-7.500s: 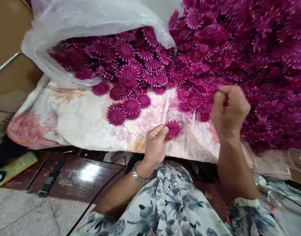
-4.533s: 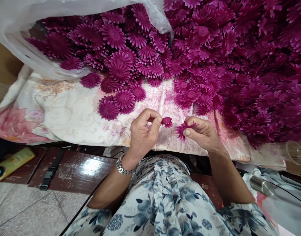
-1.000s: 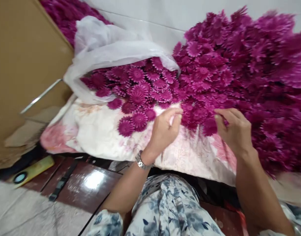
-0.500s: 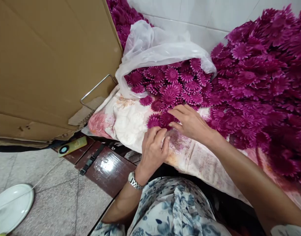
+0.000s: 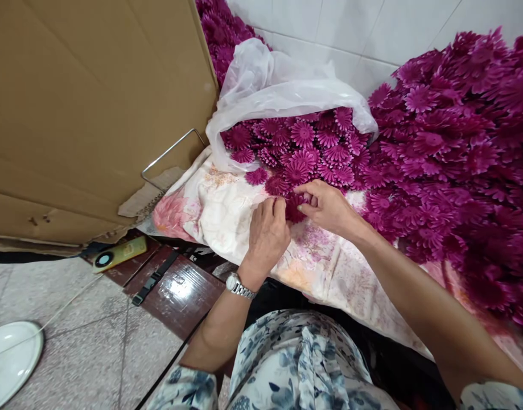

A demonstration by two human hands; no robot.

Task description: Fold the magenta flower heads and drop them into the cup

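A magenta artificial flower head (image 5: 296, 209) lies between my two hands, low over the cloth. My right hand (image 5: 332, 209) has thumb and forefinger closed in a pinch at its right edge. My left hand (image 5: 267, 236), with a metal watch on the wrist, has its fingers drawn together at the flower's left side; its fingertips are turned away and hidden. Just beyond the hands, several more flower heads (image 5: 297, 171) spill from a white plastic bag (image 5: 282, 99). To the right rises a large heap of the same flowers (image 5: 432, 142).
A floral cloth (image 5: 227, 216) lies beneath the flowers. On the left stands a big cardboard box (image 5: 94, 114) with a wire handle (image 5: 169, 151) beside it. Lower left are a brown box (image 5: 180, 290) with a black strap, a yellow object (image 5: 120, 254) and a white plate (image 5: 13, 359).
The left hand has moved up against the flower, its fingers closer together, and covers the spot where another flower head showed. The right hand's fingers have curled from loosely spread into a pinch.
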